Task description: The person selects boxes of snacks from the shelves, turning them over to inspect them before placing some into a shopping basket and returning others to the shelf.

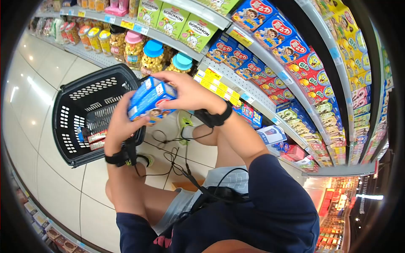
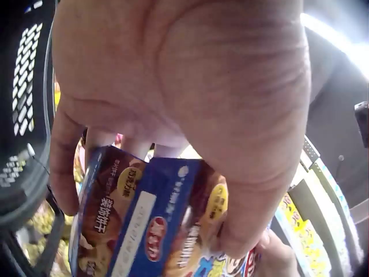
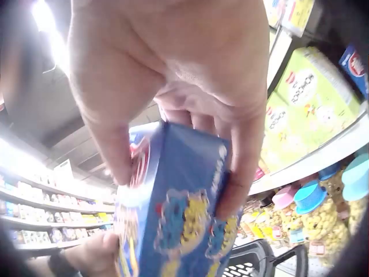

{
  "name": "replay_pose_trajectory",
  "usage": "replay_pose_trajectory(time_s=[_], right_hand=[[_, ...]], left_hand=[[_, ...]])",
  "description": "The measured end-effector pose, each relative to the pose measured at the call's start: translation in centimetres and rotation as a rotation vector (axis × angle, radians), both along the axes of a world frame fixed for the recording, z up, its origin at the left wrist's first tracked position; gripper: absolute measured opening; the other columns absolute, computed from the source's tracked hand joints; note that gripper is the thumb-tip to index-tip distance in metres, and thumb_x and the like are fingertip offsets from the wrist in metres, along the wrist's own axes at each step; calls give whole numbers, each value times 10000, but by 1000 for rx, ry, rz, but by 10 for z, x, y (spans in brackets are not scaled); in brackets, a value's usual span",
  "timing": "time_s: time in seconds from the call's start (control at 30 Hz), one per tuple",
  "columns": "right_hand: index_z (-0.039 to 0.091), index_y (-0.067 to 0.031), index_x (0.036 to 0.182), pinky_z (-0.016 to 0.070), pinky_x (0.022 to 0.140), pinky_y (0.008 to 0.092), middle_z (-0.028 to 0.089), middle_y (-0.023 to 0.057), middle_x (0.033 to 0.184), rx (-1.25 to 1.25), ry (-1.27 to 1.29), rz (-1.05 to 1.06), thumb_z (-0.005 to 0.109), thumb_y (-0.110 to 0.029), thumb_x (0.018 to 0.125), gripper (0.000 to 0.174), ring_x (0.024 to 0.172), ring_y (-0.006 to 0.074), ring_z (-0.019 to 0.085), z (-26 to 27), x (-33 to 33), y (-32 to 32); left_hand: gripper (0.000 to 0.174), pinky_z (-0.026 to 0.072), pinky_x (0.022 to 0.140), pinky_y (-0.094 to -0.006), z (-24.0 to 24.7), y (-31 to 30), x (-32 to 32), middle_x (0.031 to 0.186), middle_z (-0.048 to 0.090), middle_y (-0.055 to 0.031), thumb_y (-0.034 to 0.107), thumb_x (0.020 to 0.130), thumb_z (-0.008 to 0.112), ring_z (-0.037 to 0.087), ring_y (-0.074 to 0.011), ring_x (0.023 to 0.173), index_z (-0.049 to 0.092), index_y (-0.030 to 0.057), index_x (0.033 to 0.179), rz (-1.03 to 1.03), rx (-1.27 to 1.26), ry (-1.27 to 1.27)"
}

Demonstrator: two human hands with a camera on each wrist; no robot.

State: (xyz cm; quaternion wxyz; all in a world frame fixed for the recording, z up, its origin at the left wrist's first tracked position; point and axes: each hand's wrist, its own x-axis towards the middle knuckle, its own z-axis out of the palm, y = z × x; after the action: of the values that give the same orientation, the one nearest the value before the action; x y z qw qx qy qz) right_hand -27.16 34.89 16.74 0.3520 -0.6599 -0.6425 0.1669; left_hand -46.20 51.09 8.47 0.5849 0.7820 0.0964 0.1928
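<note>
Setting: shop aisle with a pale tiled floor (image 1: 50, 168); a stocked shelf (image 1: 219, 76) runs along the person's right.
Boxes: two blue boxes (image 1: 151, 101), as far as the views show, are stacked together in mid-air. They are between both hands, just above the basket's right rim.
Left hand: the left hand (image 1: 120, 126) grasps the boxes from below at their near end, with the thumb and fingers wrapped round the sides.
Right hand: the right hand (image 1: 187, 95) grasps the same boxes from above at their far end, with the fingers curled over the top edge.
Basket: a black basket (image 1: 67, 122) stands on the floor against the shelf's bottom edge. A few packs (image 1: 96, 139) lie at its near wall.
Shelf stock: lidded jars (image 1: 152, 57) sit at the shelf edge behind the basket, with carton rows above.
Progress (judged): the boxes are off the shelf and in hand, but not yet in the basket. Both grasps are full and nothing is released.
Clearance: most of the basket's inside is open below the boxes. The shelf edge crowds the right side, and the floor is open to the left.
Hazard: cables (image 1: 177, 162) hang from the wrists across the knees, near the basket's near corner.
</note>
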Motion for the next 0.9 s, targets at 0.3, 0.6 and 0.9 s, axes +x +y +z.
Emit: replay_pose_trajectory(time_s=[0.3,0.6,0.9], right_hand=[[482,-40,1352,556,846,289,602,89,1228,226,578,-449,824,-91,794,656,1100,146,603,-34,62,-126],[481,-38,1277,509,933,319,630,93,1196,383,680,-650,810,-52,799,580,1107,169,608,-56,149,-206],[456,-96,1333,517,955,345,574,75,1250,316,833,-622,790,-80,824,609,1166,185,561,-56,175,-224]], left_hand=[[678,479,954,-309,-14,-92,120,1220,569,-101,164,787,831,563,-151,1109,418,13,1304,-142,-387,-89],[420,439,1021,-311,-27,-152,252,1292,553,-75,215,1042,487,525,-150,1215,406,27,1409,-339,-638,14],[452,500,970,-320,-10,-156,289,1347,540,-61,185,1008,561,564,-159,1195,417,57,1417,-507,-798,146]])
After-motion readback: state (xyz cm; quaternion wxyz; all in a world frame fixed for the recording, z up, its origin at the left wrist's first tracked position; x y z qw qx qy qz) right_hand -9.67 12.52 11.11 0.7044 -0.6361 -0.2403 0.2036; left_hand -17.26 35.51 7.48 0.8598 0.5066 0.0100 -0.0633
